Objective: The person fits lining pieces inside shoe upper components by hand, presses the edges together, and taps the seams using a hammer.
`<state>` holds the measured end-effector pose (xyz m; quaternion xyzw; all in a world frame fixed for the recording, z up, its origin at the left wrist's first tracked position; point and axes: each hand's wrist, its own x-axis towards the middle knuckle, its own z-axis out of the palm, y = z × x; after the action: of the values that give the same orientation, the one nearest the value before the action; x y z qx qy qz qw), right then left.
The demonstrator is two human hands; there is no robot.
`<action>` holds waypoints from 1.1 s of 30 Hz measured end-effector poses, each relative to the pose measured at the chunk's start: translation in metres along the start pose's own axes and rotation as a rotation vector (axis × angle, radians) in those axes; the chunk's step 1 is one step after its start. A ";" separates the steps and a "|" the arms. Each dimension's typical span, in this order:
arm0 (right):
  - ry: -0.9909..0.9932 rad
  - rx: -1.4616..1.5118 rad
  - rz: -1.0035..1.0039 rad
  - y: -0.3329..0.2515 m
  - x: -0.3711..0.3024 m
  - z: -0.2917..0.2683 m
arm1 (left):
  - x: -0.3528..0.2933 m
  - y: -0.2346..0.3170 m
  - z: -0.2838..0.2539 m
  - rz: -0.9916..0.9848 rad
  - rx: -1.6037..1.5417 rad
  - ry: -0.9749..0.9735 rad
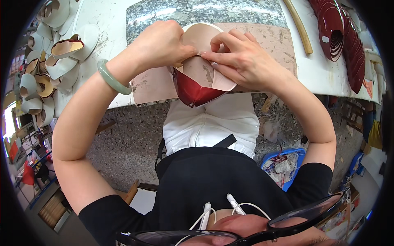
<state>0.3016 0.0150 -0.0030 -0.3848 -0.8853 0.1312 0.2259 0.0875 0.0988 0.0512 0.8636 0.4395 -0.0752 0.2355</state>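
A shoe upper with glossy dark red outer (195, 89) and pale beige lining lies at the table's near edge, its red part toward me and slightly overhanging. My left hand (164, 44) is closed on the upper's left side, thumb pressed at the middle of the lining edge. From the right, my right hand (242, 57) pinches the same edge, its fingertips almost meeting the left thumb. Whether something small sits between the fingertips cannot be seen. Below the pinch, the lining opens in a hollow with a brownish stain.
A worn beige board (276, 53) lies under the work, with a mottled grey sheet (205, 13) behind. Pale uppers (61, 55) crowd the left side. A wooden stick (298, 28) and nested dark red uppers (330, 33) lie at right. A blue basket (303, 154) holds scraps below.
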 end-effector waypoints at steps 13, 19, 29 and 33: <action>0.115 -0.171 -0.005 -0.018 0.028 -0.012 | -0.013 -0.001 0.010 0.347 -0.016 0.072; -0.040 0.065 0.240 -0.012 0.022 -0.002 | -0.018 0.007 0.000 0.350 0.205 0.061; -0.023 -0.072 0.286 -0.011 0.041 -0.001 | -0.012 -0.001 -0.012 0.069 -0.036 -0.176; -0.160 -0.085 0.330 -0.011 0.048 -0.003 | -0.010 0.001 -0.012 0.003 -0.044 -0.202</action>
<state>0.2671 0.0429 0.0181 -0.5223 -0.8300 0.1591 0.1138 0.0814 0.0963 0.0651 0.8470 0.4136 -0.1517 0.2977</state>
